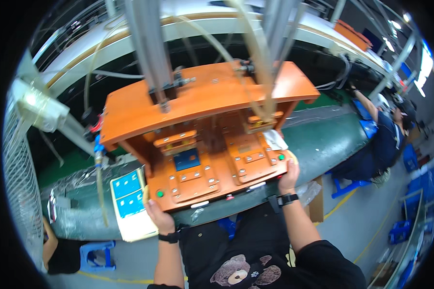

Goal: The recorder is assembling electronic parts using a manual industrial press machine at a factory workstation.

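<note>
An orange two-station press (210, 86) stands in front of me. My left hand (160, 220) rests against its left front corner, near a green button (160, 194). At the right front corner, close to another green button (281, 157), lies my right hand (289, 178). Both hands look open with fingers along the press's sides, though the fingers are partly hidden. A dark blue piece (186, 159) lies in the left station; a small white sheet (275, 140) sits on the right one. Left of the press, blue cards with pale cut-outs (129, 192) lie on a cream stack (136, 225).
The press stands on a green bench (323, 137). Metal cylinders (149, 43) and hoses rise above it. A wire mesh (23, 178) stands at left. A co-worker (381, 139) sits at far right; another person's arm (49, 243) shows at lower left, by a blue stool (97, 255).
</note>
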`<state>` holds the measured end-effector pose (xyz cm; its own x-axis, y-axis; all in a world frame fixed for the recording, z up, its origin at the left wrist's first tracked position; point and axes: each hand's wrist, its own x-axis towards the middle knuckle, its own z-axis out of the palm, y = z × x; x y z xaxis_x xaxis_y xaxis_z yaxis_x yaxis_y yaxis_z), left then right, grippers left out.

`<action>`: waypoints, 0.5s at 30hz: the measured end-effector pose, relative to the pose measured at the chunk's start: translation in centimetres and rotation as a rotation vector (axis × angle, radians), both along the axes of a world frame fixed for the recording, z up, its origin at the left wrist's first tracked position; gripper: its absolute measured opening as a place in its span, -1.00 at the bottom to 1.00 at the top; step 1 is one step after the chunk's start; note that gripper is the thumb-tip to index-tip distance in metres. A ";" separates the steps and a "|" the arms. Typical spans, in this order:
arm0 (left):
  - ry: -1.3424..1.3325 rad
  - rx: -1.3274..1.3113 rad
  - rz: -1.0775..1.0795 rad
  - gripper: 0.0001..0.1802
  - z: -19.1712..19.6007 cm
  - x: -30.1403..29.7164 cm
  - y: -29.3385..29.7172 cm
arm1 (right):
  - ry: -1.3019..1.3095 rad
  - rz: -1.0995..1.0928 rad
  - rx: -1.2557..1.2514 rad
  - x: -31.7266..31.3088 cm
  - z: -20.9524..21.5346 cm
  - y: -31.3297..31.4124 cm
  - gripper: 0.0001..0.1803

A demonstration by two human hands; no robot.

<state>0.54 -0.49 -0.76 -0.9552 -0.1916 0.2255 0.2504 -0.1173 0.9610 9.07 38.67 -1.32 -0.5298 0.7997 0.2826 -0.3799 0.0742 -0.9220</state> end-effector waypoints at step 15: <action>0.012 0.030 0.006 -0.48 0.6 -0.6 1.1 | 0.078 0.096 -0.023 -0.4 1.0 0.4 -0.59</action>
<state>-0.08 0.59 -0.21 -0.9512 -0.2043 0.2313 0.2631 -0.1448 0.9539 8.67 39.05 -0.32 -0.5812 0.7534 0.3075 -0.4545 0.0129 -0.8906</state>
